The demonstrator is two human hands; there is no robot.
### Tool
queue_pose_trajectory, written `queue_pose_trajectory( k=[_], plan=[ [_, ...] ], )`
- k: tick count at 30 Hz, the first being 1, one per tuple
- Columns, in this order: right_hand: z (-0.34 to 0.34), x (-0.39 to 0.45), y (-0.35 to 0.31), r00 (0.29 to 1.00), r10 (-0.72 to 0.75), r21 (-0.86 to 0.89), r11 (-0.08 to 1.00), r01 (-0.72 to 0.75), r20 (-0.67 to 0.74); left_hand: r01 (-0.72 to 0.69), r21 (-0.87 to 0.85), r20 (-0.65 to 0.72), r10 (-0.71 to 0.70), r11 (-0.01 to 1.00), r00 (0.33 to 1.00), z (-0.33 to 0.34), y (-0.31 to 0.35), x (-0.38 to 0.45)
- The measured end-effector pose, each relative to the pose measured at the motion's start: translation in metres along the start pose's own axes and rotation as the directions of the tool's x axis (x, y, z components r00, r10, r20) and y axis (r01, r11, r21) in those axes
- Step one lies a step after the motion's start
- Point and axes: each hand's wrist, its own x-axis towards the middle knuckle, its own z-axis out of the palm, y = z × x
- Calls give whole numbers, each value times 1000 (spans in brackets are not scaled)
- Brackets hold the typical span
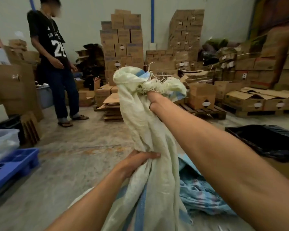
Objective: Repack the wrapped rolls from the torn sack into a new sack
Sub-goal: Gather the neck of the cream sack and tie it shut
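Both hands hold one pale woven sack [140, 124] that stands gathered into a tall bunch in the middle of the view, above the concrete floor [77, 147]. The right hand [154, 101] is stretched forward and up, its grip closed around the frayed mouth of the sack; loose threads and a blue-striped fold spill out above and beside the fist. The left hand [138, 161] sits lower and nearer to the body, its grip closed round the sack's neck, thumb across the front and the cloth bunched inside the curled fingers. Between the two hands the fabric runs taut and twisted; below the left hand it widens and falls out of the bottom edge of the view. No wrapped rolls can be made out, so what the sack holds cannot be told.

Just right of the sack's lower part, under the right forearm, lies a crumpled blue patterned fabric [205, 194] on the floor. Further right sits a bin lined with a black bag [272, 140]. A blue plastic pallet [12, 165] lies at the left. A person in a black numbered shirt [48, 42] stands at the back left, and stacked cardboard boxes [123, 42] line the far wall.
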Motion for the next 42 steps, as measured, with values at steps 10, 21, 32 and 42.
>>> queue_pose_trajectory(
  k=[10,21,32,42],
  plan=[
    [-115,-78,110,914,333,-679,728,-94,231,-45,-363,-406,-114,931,907,4,-15,14],
    [-103,-116,246,977,121,-297,953,-65,176,-65,-340,-399,-81,938,913,2,-11,97],
    [-104,-126,239,933,334,-240,924,-297,134,163,306,-96,-140,938,986,-24,39,98],
    [-107,-79,258,853,476,-43,868,-495,-213,355,692,22,-509,629,860,-49,-34,43]
  ],
)
